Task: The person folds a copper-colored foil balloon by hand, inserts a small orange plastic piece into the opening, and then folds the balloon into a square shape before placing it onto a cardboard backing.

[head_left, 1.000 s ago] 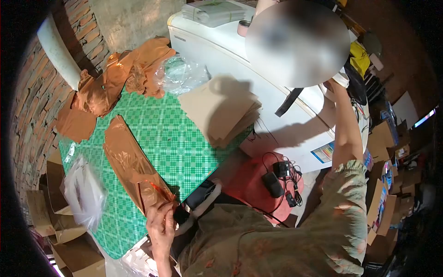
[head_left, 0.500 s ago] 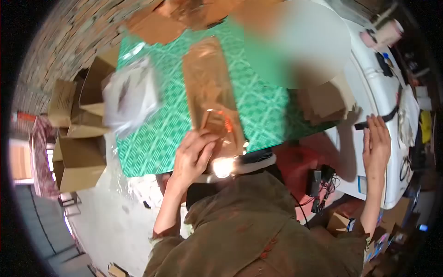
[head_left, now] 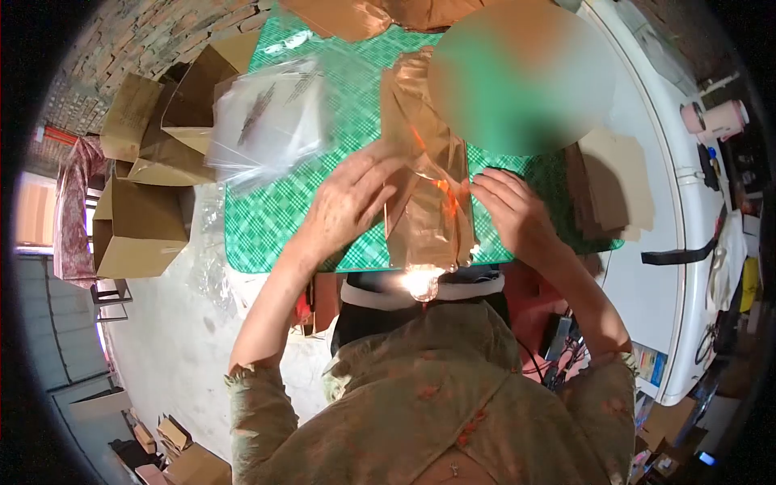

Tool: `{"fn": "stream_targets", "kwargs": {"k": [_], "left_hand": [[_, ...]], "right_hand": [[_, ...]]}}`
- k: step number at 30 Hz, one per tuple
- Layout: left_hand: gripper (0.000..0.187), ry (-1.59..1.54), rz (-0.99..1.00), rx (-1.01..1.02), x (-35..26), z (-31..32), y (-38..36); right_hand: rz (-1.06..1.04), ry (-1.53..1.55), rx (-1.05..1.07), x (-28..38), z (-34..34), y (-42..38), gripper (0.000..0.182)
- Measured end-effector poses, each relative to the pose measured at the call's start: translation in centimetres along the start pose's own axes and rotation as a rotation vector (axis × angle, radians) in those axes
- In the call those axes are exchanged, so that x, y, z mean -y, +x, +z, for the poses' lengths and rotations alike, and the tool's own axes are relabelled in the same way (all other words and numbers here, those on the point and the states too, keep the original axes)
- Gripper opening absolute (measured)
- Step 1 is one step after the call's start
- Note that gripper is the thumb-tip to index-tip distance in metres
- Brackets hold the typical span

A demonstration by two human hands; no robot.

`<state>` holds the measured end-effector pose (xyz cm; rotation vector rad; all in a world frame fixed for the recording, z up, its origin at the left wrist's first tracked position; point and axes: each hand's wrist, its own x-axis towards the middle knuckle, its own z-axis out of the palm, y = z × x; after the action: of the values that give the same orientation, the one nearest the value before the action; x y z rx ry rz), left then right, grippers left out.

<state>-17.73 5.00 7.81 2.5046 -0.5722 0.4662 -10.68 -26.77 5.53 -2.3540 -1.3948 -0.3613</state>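
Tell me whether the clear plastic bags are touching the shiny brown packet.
Apart: the head view shows a strip of green checked tablecloth between the clear plastic bags and the shiny brown packet.

We take this for a small workshop or packing room, perhaps set up in a home. Bare brick wall [head_left: 194, 36] shows at the upper left, above a plain pale floor [head_left: 178, 347]. Opened cardboard boxes [head_left: 145, 234] stand beside the desk [head_left: 356, 89], whose cover is green checked. On it we see packing supplies: a pile of clear plastic sleeves [head_left: 271, 117], glossy copper-coloured film [head_left: 432, 230] and a stack of brown paper sheets [head_left: 622, 178]. A patterned curtain [head_left: 77, 210] at the far left and a white freezer-like chest [head_left: 685, 323] at the right look more domestic.
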Motion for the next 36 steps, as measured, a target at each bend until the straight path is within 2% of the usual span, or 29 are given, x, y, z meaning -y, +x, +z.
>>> {"fn": "stream_targets", "kwargs": {"k": [6,11,19,28,34,36], "left_hand": [[0.042,-0.005,0.085,-0.026,3.8,2.4,6.3],[0.050,0.053,0.222,-0.016,5.0,5.7,9.3],[0.063,0.024,0.226,0.064,5.8,8.4,9.4],[0.059,0.027,0.179,0.076,5.8,8.9,8.8],[0.059,0.039,0.166,0.083,5.7,9.0,8.7],[0.059,0.047,0.172,0.079,5.8,9.1,8.7]], "right_hand": [[-0.028,0.060,-0.027,-0.9,1.6,1.9,0.037],[0.002,0.066,-0.006,-1.0,1.8,1.8,0.044],[-0.037,0.072,-0.020,-1.0,2.3,1.7,0.037],[-0.046,0.083,-0.012,-0.6,2.2,1.6,0.037],[-0.026,0.232,-0.010,-0.2,1.9,2.0,0.037],[0.036,0.282,-0.111,-0.4,1.9,3.3,0.030]]}}
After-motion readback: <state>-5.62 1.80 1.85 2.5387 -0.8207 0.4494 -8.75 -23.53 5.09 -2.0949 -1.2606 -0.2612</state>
